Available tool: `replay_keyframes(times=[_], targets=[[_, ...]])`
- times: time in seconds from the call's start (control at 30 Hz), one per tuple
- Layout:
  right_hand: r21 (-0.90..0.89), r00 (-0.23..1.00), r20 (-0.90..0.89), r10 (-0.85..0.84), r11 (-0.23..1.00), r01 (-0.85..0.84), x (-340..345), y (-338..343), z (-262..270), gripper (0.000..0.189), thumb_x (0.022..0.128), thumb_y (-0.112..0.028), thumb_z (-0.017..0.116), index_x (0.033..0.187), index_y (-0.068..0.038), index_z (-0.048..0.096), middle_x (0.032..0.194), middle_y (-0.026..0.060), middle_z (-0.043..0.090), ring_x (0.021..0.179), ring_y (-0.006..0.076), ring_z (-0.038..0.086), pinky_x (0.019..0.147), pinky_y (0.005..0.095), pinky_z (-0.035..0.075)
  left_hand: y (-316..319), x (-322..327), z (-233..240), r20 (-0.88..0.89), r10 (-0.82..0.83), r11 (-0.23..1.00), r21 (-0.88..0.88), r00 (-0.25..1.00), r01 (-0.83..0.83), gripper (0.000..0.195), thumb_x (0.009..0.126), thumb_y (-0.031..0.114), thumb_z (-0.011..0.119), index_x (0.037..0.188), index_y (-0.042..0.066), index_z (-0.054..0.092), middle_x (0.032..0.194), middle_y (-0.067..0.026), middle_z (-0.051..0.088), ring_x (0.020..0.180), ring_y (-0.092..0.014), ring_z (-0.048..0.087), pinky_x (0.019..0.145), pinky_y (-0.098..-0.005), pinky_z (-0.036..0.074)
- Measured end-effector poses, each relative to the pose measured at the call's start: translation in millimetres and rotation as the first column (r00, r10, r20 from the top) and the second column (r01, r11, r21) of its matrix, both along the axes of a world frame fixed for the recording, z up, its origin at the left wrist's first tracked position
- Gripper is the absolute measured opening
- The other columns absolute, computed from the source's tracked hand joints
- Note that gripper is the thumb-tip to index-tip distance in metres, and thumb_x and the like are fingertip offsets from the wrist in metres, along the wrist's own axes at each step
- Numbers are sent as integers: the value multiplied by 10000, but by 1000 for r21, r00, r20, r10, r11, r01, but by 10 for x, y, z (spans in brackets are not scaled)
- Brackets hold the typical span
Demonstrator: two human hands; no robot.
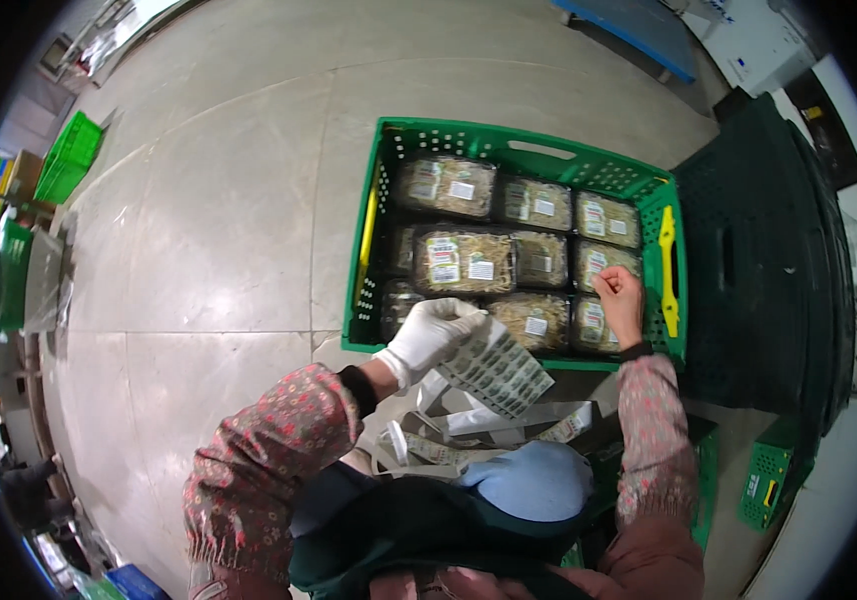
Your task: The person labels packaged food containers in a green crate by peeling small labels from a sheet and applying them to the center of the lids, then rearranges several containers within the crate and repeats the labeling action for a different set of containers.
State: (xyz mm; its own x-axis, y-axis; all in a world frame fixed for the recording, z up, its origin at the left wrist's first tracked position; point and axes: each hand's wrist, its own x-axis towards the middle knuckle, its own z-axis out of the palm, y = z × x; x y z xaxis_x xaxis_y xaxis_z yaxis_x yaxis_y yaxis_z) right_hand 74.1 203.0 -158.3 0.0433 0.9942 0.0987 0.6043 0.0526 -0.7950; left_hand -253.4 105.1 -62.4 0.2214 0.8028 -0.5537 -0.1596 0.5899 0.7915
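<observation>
A green plastic crate [518, 142] holds several film-covered black trays of bean sprouts, each lid bearing printed stickers. One such tray [466, 262] at the middle left sits higher than those around it. My left hand [432, 334], in a white glove, grips a sheet of small printed stickers [503, 371] by its upper edge over the crate's near side. My bare right hand [620, 300] is over the right-hand column, thumb and forefinger pinched together at a tray [597, 259] in the middle row. Whether a sticker is between those fingertips cannot be told.
Strips of labels and white backing [473, 435] lie between me and the crate. Stacked dark green crates [751, 262] stand close on the right, with a small green crate [766, 480] below them. A blue platform [631, 30] is beyond; a bright green crate [68, 157] stands far left.
</observation>
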Motion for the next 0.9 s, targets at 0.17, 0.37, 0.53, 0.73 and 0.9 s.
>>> replay_keyframes(times=[0.17,0.37,0.53,0.73,0.9], targets=[[69,782,-311,540,834,-548,-1374,-688,1170,178,816,-65,658,992,-39,657,862,24,577,777,97,564,633,226,461,-93,-140,-14,-52,-28,999,14,998,29,162,876,168,649,983,49,670,797,15,641,645,-37,542,563,-191,458],[71,787,-160,596,802,-593,-1396,-693,1107,192,784,-28,679,973,-6,654,879,72,607,757,176,605,624,275,490,-61,-79,58,14,-86,989,126,996,83,162,888,173,619,970,45,676,784,26,619,618,-35,496,563,-193,419],[278,788,12,616,755,-594,-1433,-676,1070,142,733,-1,702,870,-19,672,818,81,635,731,214,619,622,293,503,-39,-106,20,9,-41,999,3,999,41,158,882,203,628,901,56,682,703,46,567,565,-39,443,513,-192,364],[442,797,184,576,675,-590,-1469,-673,1021,150,667,-8,739,795,-48,673,821,53,634,718,206,612,592,296,507,-23,-42,-27,-19,32,997,-66,999,-33,226,896,276,611,901,63,686,678,60,548,568,-29,425,498,-190,343],[351,788,61,613,726,-592,-1441,-564,882,105,688,-28,727,780,-48,679,836,45,630,752,216,607,631,311,508,37,-69,-64,-93,22,997,-72,995,-29,194,867,234,656,879,41,677,709,49,573,578,-22,449,502,-182,346]])
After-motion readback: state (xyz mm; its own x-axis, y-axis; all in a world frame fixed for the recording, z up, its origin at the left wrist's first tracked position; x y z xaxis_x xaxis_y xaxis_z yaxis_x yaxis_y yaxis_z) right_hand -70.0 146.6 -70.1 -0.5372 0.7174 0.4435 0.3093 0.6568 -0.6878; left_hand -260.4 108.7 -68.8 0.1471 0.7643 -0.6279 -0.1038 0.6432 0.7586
